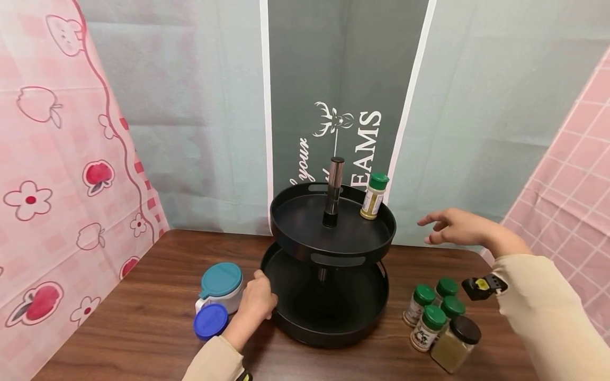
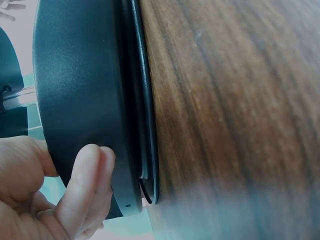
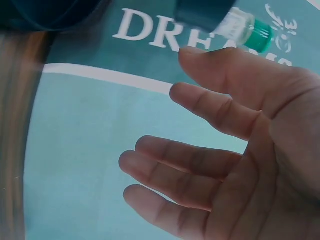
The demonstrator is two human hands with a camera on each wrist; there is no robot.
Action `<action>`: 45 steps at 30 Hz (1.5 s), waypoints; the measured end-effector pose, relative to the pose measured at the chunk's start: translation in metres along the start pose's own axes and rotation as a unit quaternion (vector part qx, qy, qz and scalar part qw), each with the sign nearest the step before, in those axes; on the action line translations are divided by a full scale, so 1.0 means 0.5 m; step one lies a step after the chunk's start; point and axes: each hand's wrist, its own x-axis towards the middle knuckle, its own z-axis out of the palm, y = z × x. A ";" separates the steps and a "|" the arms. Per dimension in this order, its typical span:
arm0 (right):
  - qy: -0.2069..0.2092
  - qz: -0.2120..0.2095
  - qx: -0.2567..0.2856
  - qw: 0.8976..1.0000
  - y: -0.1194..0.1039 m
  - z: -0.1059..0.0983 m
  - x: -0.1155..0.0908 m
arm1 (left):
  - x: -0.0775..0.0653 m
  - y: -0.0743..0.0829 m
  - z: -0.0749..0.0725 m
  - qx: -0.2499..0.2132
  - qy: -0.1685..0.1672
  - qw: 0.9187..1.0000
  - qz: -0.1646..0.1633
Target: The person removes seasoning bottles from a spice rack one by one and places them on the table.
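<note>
A black two-tier turntable (image 1: 329, 338) stands on the wooden table with a metal post through its middle. My left hand (image 1: 257, 299) grips the lower tray's left side. In the left wrist view its thumb goes over the rim, while the fingers lie against the outer wall (image 2: 80, 90). One green-capped spice jar (image 1: 374, 197) stands upright on the upper tray at the right. Right of that tray, my right hand (image 1: 457, 226) hovers in the air. The right wrist view shows its fingers (image 3: 195, 160) spread loosely, holding nothing.
Several green-capped spice jars (image 1: 425, 329) stand at the right front, beside a square dark-lidded jar (image 1: 455, 344). Left of the turntable are a white container with a teal lid (image 1: 221, 279) and a blue-lidded container (image 1: 211, 321). A printed cloth (image 1: 305, 63) hangs behind.
</note>
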 end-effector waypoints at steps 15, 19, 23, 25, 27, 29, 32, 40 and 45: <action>0.050 0.001 -0.049 0.998 -0.060 -0.041 0.028 | -0.003 0.002 -0.003 -0.003 -0.005 1.000 -0.007; 0.063 0.002 -0.061 0.996 -0.078 -0.050 0.036 | -0.002 0.003 -0.004 -0.002 -0.009 1.000 -0.007; 0.078 -0.004 -0.062 0.995 -0.091 -0.056 0.047 | -0.002 0.003 -0.002 -0.002 -0.006 1.000 -0.004; 0.094 -0.011 -0.058 0.994 -0.098 -0.058 0.055 | -0.002 0.003 0.000 -0.003 -0.006 1.000 -0.004; 0.116 -0.017 -0.056 0.992 -0.106 -0.058 0.062 | -0.003 0.002 0.001 -0.003 -0.005 1.000 -0.004; 0.138 -0.017 -0.054 0.989 -0.112 -0.058 0.071 | -0.003 0.002 0.002 -0.001 -0.004 1.000 -0.003; 0.165 -0.012 -0.058 0.984 -0.120 -0.057 0.083 | -0.002 0.002 0.001 0.003 -0.002 1.000 -0.001; 0.192 -0.012 -0.053 0.980 -0.136 -0.052 0.117 | 0.002 0.003 -0.004 0.000 -0.005 1.000 -0.003; 0.174 -0.028 -0.061 0.982 -0.146 -0.045 0.137 | 0.000 0.004 -0.003 -0.001 -0.006 1.000 -0.006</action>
